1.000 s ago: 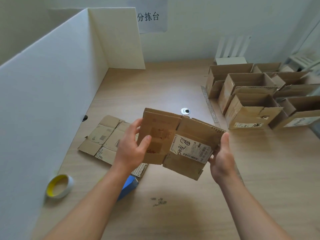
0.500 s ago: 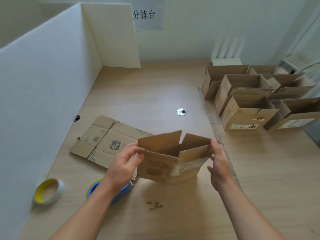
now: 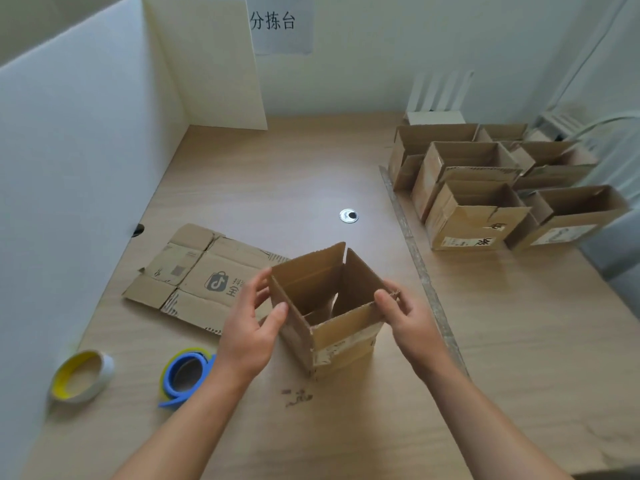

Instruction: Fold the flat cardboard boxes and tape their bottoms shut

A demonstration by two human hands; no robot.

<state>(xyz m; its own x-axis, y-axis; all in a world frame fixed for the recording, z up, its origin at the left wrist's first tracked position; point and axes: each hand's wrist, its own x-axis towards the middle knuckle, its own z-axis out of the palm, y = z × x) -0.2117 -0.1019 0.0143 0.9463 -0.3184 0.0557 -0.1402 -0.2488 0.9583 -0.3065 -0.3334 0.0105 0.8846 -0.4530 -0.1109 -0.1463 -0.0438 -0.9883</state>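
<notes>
box (image 3: 346, 336): stood open-topped on worktop (image 3: 277, 174), three o'clock of flat carton (image 3: 211, 265)
left hand (image 3: 249, 336): grip clamped on nine-o'clock wall
right hand (image 3: 412, 323): grip pinched on three-o'clock corner
likely best: corners squared before flipping for tape

The brown cardboard box (image 3: 341, 336) stands upright, open-topped, at centre frame. A flattened brown box (image 3: 194, 271) lies just left.
</notes>
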